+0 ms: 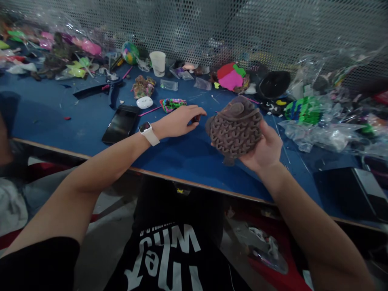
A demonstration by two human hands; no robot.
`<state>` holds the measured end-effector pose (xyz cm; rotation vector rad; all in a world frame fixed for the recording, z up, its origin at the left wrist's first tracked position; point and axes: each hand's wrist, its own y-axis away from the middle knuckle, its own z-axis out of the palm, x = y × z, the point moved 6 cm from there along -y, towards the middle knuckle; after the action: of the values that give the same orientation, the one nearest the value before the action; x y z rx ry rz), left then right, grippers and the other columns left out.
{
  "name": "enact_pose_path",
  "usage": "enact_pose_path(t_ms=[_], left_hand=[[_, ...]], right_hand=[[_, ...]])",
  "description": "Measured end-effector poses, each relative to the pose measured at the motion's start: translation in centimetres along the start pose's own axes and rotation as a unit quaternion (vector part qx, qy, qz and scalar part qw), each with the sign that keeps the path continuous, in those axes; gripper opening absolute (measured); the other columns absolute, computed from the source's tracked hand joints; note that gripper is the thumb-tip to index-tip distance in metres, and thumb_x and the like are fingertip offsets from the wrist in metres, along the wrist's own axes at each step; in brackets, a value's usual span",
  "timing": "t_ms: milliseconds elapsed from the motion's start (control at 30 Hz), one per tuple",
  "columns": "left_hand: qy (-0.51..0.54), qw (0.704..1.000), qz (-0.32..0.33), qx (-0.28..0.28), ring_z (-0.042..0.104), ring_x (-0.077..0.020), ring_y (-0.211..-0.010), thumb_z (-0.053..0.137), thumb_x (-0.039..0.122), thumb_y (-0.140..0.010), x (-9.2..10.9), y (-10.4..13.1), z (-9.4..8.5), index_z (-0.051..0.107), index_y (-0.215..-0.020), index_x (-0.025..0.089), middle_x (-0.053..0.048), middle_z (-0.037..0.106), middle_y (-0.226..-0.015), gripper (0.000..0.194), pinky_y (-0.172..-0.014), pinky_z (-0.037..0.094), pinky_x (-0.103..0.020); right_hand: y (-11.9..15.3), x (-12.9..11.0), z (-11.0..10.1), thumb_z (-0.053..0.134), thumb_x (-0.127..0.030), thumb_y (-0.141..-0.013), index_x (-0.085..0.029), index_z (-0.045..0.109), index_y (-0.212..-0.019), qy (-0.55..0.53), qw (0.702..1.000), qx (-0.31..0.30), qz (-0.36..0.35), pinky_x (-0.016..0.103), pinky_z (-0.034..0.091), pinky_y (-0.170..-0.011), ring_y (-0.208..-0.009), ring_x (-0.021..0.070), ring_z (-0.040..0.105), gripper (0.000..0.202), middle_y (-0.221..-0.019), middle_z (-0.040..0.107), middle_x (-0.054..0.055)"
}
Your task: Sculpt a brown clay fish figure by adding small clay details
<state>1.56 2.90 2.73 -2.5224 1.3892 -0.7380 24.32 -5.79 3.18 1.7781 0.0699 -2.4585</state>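
Observation:
A brown clay piece [235, 131], covered with rows of small curved strips and topped by a smooth swirled part, rests on the palm and fingers of my right hand [266, 147]. My left hand [180, 120] hovers over the blue table just left of it, not touching it. The left fingers curl with the thumb below them, and whether anything small sits between their tips is too small to tell. A multicolored clay piece [172, 105] lies behind my left hand, and a black phone [121, 123] is beside my left wrist.
The blue table [182, 155] carries a paper cup [158, 64], a white case [144, 102], a black tool [110, 87], a red and pink clay piece [230, 76], a black bowl [275, 84] and plastic bags [324, 135]. A perforated metal screen [194, 28] stands behind. Someone's arm shows at far left.

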Motion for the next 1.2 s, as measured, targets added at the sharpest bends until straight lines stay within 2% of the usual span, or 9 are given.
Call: enact_pose_path(t_ms=[233,333,433,600,700,800,1000,1100,1200], left_hand=[[-0.004,1.000,-0.021,0.001,0.078,-0.0297,-0.117,0.065,0.014,-0.109,-0.6,-0.1,0.0,0.070,-0.148,0.017,-0.014,0.080,-0.127,0.040,-0.105,0.061,-0.045],[-0.003,0.999,-0.040,0.004,0.079,-0.0296,-0.116,0.065,0.015,-0.109,-1.4,0.0,0.1,0.071,-0.144,0.018,-0.013,0.081,-0.123,0.036,-0.108,0.062,-0.047],[0.000,0.999,-0.047,0.005,0.079,-0.0296,-0.119,0.067,0.015,-0.108,-2.0,0.0,0.2,0.072,-0.144,0.019,-0.013,0.080,-0.124,0.037,-0.110,0.063,-0.048],[0.009,0.999,-0.053,-0.003,0.080,-0.0290,-0.117,0.074,0.017,-0.107,-2.0,0.0,0.5,0.072,-0.149,0.019,-0.012,0.081,-0.125,0.042,-0.110,0.064,-0.048],[0.023,0.998,-0.056,0.003,0.081,-0.0272,-0.112,0.077,0.015,-0.105,-1.9,0.0,0.5,0.072,-0.148,0.019,-0.011,0.083,-0.123,0.044,-0.107,0.065,-0.046],[0.031,0.997,-0.064,0.008,0.082,-0.0255,-0.108,0.077,0.013,-0.105,-1.8,0.0,0.3,0.072,-0.148,0.020,-0.009,0.085,-0.118,0.044,-0.103,0.065,-0.043],[-0.029,0.998,-0.050,-0.019,0.079,-0.0278,-0.116,0.072,0.021,-0.110,-1.8,-0.1,0.2,0.084,-0.123,0.019,-0.011,0.084,-0.119,0.017,-0.107,0.059,-0.044],[-0.043,0.997,-0.055,-0.015,0.077,-0.0263,-0.108,0.076,0.025,-0.110,-2.2,-0.2,-0.1,0.084,-0.110,0.018,-0.010,0.083,-0.110,0.011,-0.100,0.057,-0.041],[-0.038,0.997,-0.063,0.000,0.074,-0.0235,-0.095,0.089,0.032,-0.103,-2.4,-0.2,-0.9,0.081,-0.096,0.019,-0.005,0.078,-0.095,0.017,-0.091,0.054,-0.038]], right_hand=[[-0.3,0.5,-0.8,0.069,-0.088,-0.093,-0.032,0.080,-0.116,0.118,0.991,0.026,0.057,0.061,0.069,-0.100,-0.125,0.0402,0.081,0.062,-0.114,0.087,0.011],[-0.8,-0.5,-2.7,0.086,-0.071,-0.093,-0.028,0.079,-0.121,0.189,0.979,0.077,0.014,0.047,0.067,-0.094,-0.106,0.0312,0.082,0.052,-0.099,0.084,0.006],[-0.9,-1.2,-3.8,0.098,-0.053,-0.085,-0.027,0.078,-0.128,0.234,0.969,0.082,-0.002,0.042,0.065,-0.084,-0.092,0.0280,0.080,0.055,-0.090,0.082,0.002],[-0.9,-1.3,-4.1,0.100,-0.054,-0.082,-0.032,0.083,-0.123,0.213,0.974,0.065,0.045,0.050,0.070,-0.096,-0.107,0.0337,0.085,0.050,-0.109,0.090,0.005],[-1.0,-0.7,-3.8,0.102,-0.056,-0.077,-0.030,0.086,-0.112,0.199,0.976,0.045,0.082,0.052,0.068,-0.110,-0.119,0.0357,0.084,0.046,-0.113,0.090,0.005],[-1.0,-0.5,-3.3,0.106,-0.051,-0.074,-0.030,0.085,-0.114,0.183,0.979,0.023,0.084,0.053,0.066,-0.117,-0.126,0.0358,0.083,0.049,-0.120,0.090,0.006],[1.0,0.5,-1.4,0.095,-0.060,-0.089,-0.032,0.083,-0.122,0.085,0.991,0.057,0.090,0.055,0.073,-0.108,-0.129,0.0371,0.084,0.045,-0.131,0.089,0.007],[3.6,0.9,-1.1,0.101,-0.055,-0.084,-0.032,0.082,-0.126,0.061,0.991,0.047,0.112,0.051,0.077,-0.101,-0.128,0.0353,0.084,0.052,-0.139,0.087,0.007],[7.3,1.5,-2.0,0.103,-0.062,-0.080,-0.035,0.079,-0.145,0.037,0.988,0.006,0.147,0.056,0.079,-0.090,-0.121,0.0367,0.085,0.074,-0.145,0.083,0.010]])
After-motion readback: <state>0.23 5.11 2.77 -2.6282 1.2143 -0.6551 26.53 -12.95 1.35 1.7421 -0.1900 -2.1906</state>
